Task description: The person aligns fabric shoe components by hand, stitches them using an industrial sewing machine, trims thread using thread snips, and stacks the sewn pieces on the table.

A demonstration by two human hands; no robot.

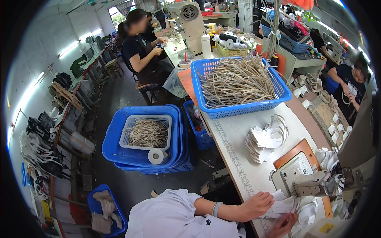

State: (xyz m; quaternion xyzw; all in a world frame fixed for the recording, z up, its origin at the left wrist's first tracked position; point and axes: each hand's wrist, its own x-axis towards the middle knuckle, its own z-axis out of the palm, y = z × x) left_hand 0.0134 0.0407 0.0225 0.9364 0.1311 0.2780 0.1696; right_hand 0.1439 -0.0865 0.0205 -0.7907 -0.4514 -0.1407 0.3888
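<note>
Left hand (258, 206) curled, fingertips hard to make out, grip impossible to tell; right hand (282, 225), cut off below, fingers bent, hold unclear too! White pieces (282, 208) sit right by both, on the counter (260, 178).

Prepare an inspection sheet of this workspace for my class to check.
Surface: white tabletop, ruler markings along its left edge.
Job's things: white pieces at the hands; curved white stack beyond.
Clutter: blue basket heaped with thin beige strips; loose white bits by the machine.
Hands: left hand curled, right hand lower in view; grip unclear.
Cables: pale cords hang behind the basket; type unclear.
Surroundings: seated co-worker ahead, another co-worker at right; stacked blue tubs on the floor.
</note>
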